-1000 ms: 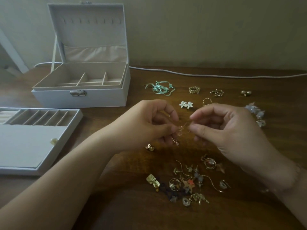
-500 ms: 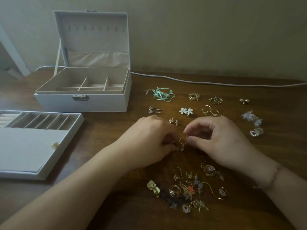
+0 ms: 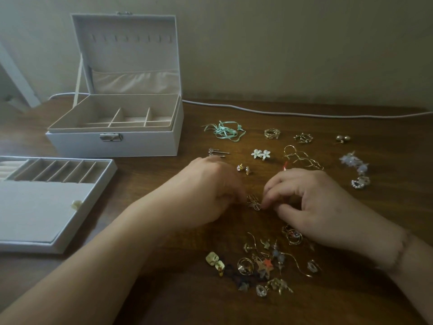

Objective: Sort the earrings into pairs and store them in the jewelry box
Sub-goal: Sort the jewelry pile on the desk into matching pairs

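Observation:
My left hand (image 3: 208, 191) and my right hand (image 3: 314, 202) are low over the wooden table, fingertips almost meeting. Between them lies a small gold earring pair (image 3: 253, 202); my right fingertips pinch it at one side and my curled left fingers hold the other side. Below the hands lies a mixed pile of earrings (image 3: 262, 266). Beyond the hands, pairs lie in rows: mint ribbon earrings (image 3: 225, 131), white flower studs (image 3: 260, 154), gold hoops (image 3: 302, 159). The white jewelry box (image 3: 112, 146) stands open at the back left, its compartments empty.
A white divided tray (image 3: 35, 214) from the box lies at the left edge, with a small pale piece (image 3: 76, 204) on its flat pad. A grey cable (image 3: 304, 113) runs along the wall at the table's back. More pairs lie at the far right (image 3: 358, 174).
Both hands have come down from mid-air to the table surface with the gold earrings between them. The view has tilted, so the box and rows appear lower.

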Demonstrator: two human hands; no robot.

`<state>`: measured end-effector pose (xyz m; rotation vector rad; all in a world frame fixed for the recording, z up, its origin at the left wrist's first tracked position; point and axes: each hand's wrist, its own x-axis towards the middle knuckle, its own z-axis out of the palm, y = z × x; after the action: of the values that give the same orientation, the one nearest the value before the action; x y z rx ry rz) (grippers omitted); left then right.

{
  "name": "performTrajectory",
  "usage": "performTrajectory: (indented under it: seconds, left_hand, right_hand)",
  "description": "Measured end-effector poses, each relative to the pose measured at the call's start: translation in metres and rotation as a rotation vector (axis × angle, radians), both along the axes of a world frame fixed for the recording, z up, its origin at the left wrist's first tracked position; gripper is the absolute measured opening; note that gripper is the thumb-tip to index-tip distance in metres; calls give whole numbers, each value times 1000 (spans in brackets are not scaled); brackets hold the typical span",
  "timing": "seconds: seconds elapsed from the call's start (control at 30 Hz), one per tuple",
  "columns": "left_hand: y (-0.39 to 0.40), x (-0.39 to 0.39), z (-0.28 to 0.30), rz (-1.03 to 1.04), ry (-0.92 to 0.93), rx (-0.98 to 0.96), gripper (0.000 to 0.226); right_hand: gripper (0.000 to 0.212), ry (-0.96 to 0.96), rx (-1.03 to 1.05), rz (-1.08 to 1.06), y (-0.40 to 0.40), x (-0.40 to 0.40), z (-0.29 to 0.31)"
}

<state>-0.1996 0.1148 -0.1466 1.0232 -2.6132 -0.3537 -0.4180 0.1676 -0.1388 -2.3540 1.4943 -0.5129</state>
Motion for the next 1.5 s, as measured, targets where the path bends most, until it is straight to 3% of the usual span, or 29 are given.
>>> performTrajectory:
  seconds: [0.3, 0.5, 0.67, 0.9, 1.17, 1.27, 1.5]
  left_hand:
    - [-1, -5, -10, -34, -63, -46, 27]
    - [-7, 4, -8, 3, -19, -82, 31]
    - [-6, 6, -9, -7, -4, -103, 30]
    - [-3, 16, 5, -88, 50, 12, 29]
    - [9, 10, 12, -230, 27, 155, 24]
    - [9, 16, 19, -281, 9, 223, 25]
    - [-1, 40, 27, -48, 51, 151, 17]
  right_hand:
    - [21, 105, -20, 41, -6, 3, -4]
    - [15, -39, 69, 93, 5, -27, 22]
    - [23, 188, 241, 211, 10, -37, 23]
    - [16, 246, 239, 274, 12, -31, 21]
    - [13, 32, 273, 268, 12, -39, 29]
    - [20, -10, 294, 314, 15, -42, 31]
    - [31, -92, 261, 381, 19, -36, 30]
